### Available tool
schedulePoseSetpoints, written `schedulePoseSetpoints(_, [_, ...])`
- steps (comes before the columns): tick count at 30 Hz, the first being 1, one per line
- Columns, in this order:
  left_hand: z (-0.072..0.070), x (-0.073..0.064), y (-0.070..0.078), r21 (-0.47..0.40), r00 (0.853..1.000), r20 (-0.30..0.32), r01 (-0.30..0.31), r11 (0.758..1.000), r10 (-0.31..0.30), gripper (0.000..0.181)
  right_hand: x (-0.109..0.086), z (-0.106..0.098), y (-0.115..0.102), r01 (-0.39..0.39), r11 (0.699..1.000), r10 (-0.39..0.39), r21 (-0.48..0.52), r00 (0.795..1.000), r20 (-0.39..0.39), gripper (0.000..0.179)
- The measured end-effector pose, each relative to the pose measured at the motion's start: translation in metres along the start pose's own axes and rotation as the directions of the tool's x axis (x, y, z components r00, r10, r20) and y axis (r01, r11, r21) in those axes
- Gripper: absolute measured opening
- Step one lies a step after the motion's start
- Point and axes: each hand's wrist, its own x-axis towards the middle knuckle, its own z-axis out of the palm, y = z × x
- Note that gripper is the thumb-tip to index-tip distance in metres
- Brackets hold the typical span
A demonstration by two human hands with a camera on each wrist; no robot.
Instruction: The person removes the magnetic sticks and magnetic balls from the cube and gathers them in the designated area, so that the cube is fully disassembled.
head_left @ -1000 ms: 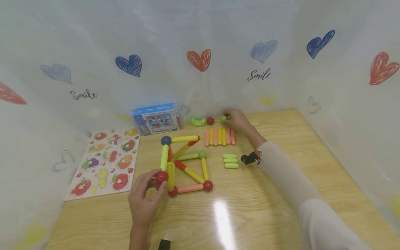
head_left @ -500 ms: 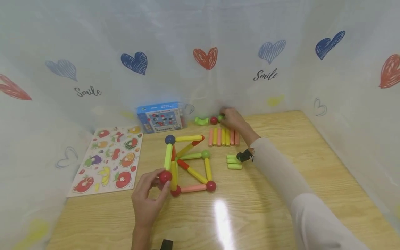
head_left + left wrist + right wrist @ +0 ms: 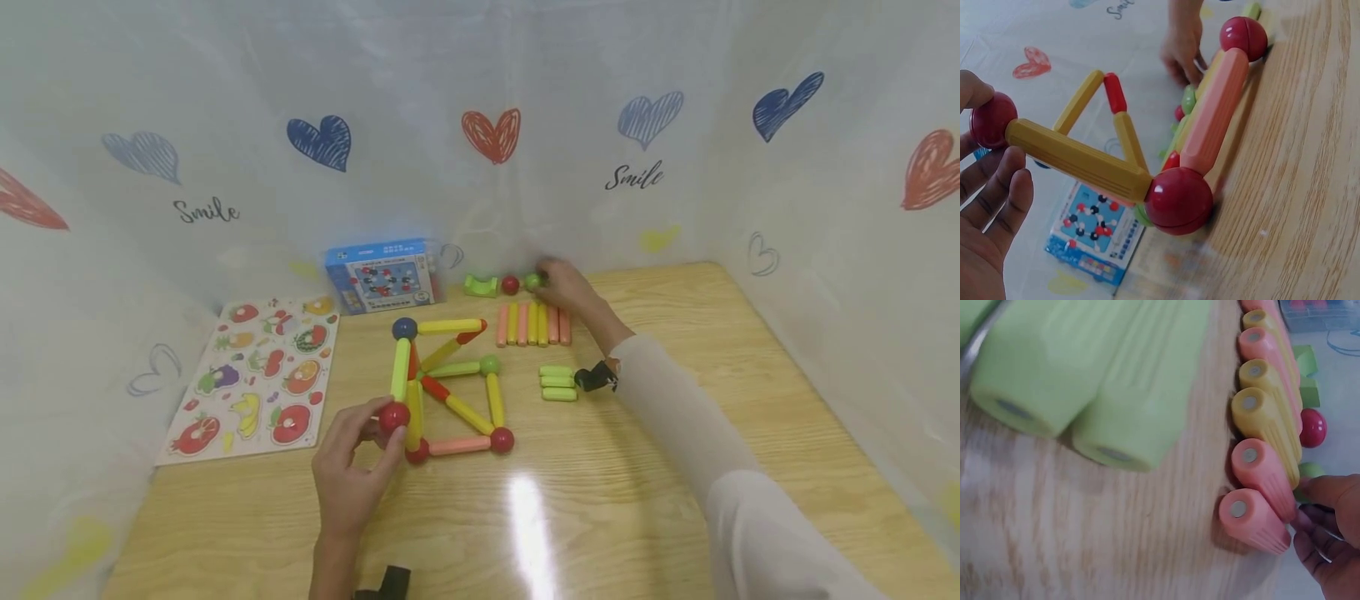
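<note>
"Hands far apart here: your right hand (image 3: 567,288) is stretched to the back of the table (image 3: 637,517), your left hand (image 3: 351,479) close in at the stick frame (image 3: 437,388)."

"And what have you got in them? The right pinches the green ball (image 3: 533,282), by the look of it, though your own fingers hide part of it. The left has thumb and fingers round the raised red ball (image 3: 393,417), up at the frame's near left corner."

"Here's the line that counts: that green ball sits beyond the frame and off to its right, so your right is at it and your left well away. Round thing, no long axis to read!"

"Plain light green, smooth. The one in your left is deep red and glossy, a lime stick (image 3: 400,368) running back from it to the blue ball (image 3: 405,328)."

"Further out, you've a loose red ball (image 3: 510,285) just left of the green one, then a green curved piece (image 3: 481,287)."

"And nearer you, the row of pink and yellow sticks (image 3: 533,324) points away from you, while three lime sticks (image 3: 558,382) lie crosswise."
</note>
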Motion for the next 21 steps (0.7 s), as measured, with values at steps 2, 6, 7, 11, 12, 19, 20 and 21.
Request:
schedulePoseSetpoints(2, [0.000, 0.000, -0.001, 0.000, 1.000, 0.003, 0.003, 1.000, -0.003, 0.048, -0.001, 0.002, 0.002, -0.001, 1.000, 0.001, 0.009, 1.000, -0.009, 0.032])
schedulePoseSetpoints(6, [0.000, -0.001, -0.002, 0.002, 1.000, 0.002, 0.001, 1.000, -0.001, 0.049, -0.001, 0.005, 0.004, 0.002, 1.000, -0.002, 0.013, 0.999, -0.032, 0.029])
schedulePoseSetpoints(7, [0.000, -0.001, -0.002, 0.003, 1.000, 0.000, -0.003, 1.000, 0.003, 0.049, -0.001, 0.004, 0.004, 0.002, 1.000, -0.002, 0.011, 0.999, -0.034, 0.029])
schedulePoseSetpoints(11, [0.001, -0.001, -0.002, -0.001, 1.000, 0.001, -0.006, 1.000, 0.006, 0.050, -0.002, 0.003, 0.004, -0.012, 1.000, 0.013, 0.007, 1.000, -0.016, 0.030])
schedulePoseSetpoints(12, [0.001, -0.001, -0.002, -0.003, 1.000, 0.001, -0.008, 1.000, 0.008, 0.050, -0.002, 0.002, 0.004, -0.023, 1.000, 0.023, 0.008, 1.000, -0.005, 0.031])
schedulePoseSetpoints(19, [0.000, 0.001, 0.000, -0.019, 1.000, -0.005, -0.024, 1.000, 0.024, 0.048, -0.009, -0.005, 0.005, -0.113, 0.993, 0.112, 0.038, 0.993, 0.027, 0.051])
schedulePoseSetpoints(20, [0.000, 0.001, -0.001, -0.016, 1.000, -0.005, -0.027, 0.999, 0.027, 0.048, -0.011, -0.007, 0.005, -0.125, 0.992, 0.125, 0.032, 0.992, 0.015, 0.052])
schedulePoseSetpoints(21, [0.000, 0.003, 0.002, -0.014, 1.000, -0.005, -0.029, 0.999, 0.029, 0.047, -0.013, -0.008, 0.005, -0.132, 0.991, 0.132, 0.022, 0.991, 0.002, 0.053])
